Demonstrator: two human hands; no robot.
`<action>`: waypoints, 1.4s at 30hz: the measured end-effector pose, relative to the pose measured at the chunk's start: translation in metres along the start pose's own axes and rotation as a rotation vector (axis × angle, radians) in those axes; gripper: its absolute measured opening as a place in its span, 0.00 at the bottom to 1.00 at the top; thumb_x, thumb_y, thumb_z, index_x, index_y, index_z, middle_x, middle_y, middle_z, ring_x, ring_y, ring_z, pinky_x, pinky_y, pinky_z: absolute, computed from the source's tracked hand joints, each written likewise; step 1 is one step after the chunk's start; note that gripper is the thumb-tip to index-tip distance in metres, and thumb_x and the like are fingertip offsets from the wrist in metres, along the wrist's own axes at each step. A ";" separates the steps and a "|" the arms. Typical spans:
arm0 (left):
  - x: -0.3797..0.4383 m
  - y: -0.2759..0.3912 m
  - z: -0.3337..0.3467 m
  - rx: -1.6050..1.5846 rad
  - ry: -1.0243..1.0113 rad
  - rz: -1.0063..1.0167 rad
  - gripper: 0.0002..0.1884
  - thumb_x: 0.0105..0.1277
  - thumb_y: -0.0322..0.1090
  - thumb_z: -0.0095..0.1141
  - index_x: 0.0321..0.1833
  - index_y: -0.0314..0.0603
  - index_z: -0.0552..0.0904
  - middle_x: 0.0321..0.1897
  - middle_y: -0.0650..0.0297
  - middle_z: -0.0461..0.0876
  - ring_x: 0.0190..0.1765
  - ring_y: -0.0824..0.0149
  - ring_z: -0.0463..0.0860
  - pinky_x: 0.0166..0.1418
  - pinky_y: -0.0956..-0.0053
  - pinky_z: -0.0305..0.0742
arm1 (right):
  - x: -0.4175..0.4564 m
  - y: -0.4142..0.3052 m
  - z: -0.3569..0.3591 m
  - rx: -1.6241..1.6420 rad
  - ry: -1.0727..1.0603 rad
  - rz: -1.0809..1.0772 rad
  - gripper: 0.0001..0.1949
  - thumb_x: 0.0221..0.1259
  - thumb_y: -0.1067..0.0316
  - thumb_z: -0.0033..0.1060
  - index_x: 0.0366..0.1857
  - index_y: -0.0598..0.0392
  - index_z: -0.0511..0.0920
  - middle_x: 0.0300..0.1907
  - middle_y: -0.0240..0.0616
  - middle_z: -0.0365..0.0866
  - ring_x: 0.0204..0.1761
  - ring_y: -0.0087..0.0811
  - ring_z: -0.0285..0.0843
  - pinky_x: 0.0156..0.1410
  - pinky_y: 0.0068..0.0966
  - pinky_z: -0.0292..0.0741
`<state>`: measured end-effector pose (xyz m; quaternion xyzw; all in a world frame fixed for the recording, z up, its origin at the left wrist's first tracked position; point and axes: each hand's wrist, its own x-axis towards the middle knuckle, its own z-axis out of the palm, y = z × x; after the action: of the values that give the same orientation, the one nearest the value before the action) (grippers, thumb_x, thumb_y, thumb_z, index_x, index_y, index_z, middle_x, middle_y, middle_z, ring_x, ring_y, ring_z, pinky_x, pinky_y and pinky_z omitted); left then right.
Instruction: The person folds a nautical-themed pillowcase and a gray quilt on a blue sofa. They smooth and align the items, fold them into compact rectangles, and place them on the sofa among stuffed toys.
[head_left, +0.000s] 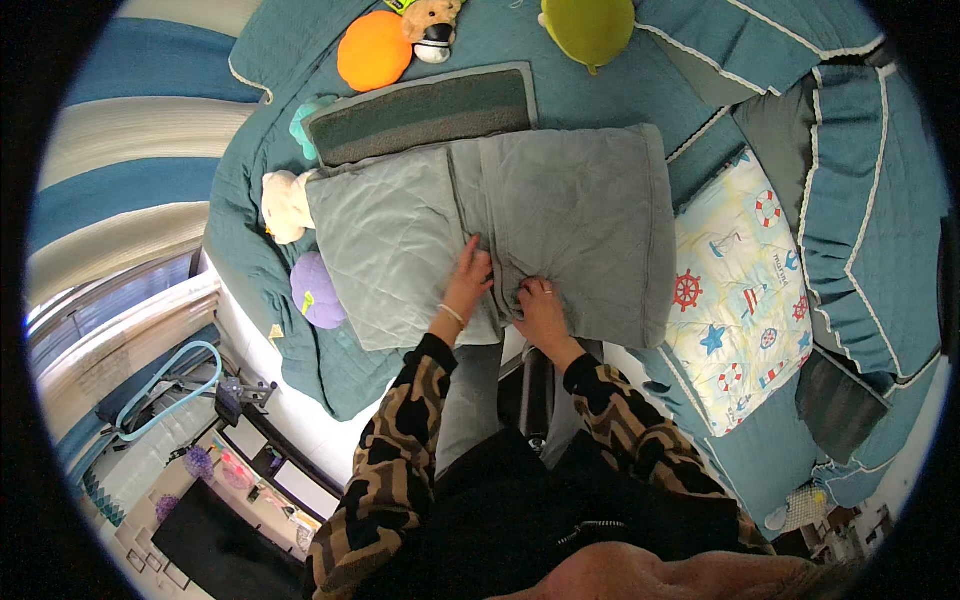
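Before me a folded grey plush blanket (592, 217) lies on the bed, with a lighter quilted part (390, 240) on its left and a seam band down the middle. My left hand (471, 279) rests on the fabric beside this band, index finger stretched out and the other fingers partly bent. My right hand (541, 311) has its fingers curled into a bunched fold near the blanket's front edge; creases spread out from it. The fingertips of my right hand are partly hidden in the cloth.
Beyond the blanket lies a folded dark striped textile (427, 112). Plush toys surround it: an orange one (375, 51), a green one (589, 30), a purple one (316, 291). A nautical-print quilt (742, 300) lies to the right on the teal bedspread (592, 97). A striped curtain (150, 127) hangs left.
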<state>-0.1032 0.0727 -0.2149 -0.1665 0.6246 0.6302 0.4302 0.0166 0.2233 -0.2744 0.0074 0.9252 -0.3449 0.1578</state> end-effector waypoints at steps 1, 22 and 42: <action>0.007 -0.016 -0.005 0.113 0.085 0.072 0.45 0.75 0.59 0.55 0.85 0.44 0.52 0.77 0.41 0.65 0.76 0.47 0.69 0.78 0.56 0.64 | 0.001 -0.007 -0.008 0.096 -0.031 -0.030 0.19 0.54 0.62 0.75 0.49 0.56 0.82 0.61 0.48 0.75 0.66 0.54 0.71 0.70 0.45 0.71; 0.099 -0.053 0.087 0.403 0.506 0.310 0.35 0.78 0.40 0.52 0.84 0.47 0.55 0.70 0.40 0.73 0.60 0.38 0.82 0.62 0.54 0.78 | -0.049 0.212 -0.159 0.164 0.315 0.646 0.33 0.72 0.50 0.55 0.71 0.67 0.68 0.67 0.68 0.74 0.68 0.62 0.73 0.72 0.44 0.70; 0.114 -0.065 0.125 0.642 0.560 0.442 0.37 0.79 0.33 0.49 0.86 0.63 0.48 0.66 0.39 0.75 0.57 0.37 0.83 0.57 0.51 0.81 | -0.040 0.225 -0.183 0.346 0.545 0.583 0.25 0.80 0.58 0.50 0.74 0.58 0.69 0.64 0.56 0.79 0.65 0.49 0.79 0.69 0.37 0.73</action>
<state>-0.0797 0.2172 -0.3214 -0.0518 0.9000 0.4127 0.1308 0.0299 0.5155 -0.2753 0.3856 0.8208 -0.4214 -0.0052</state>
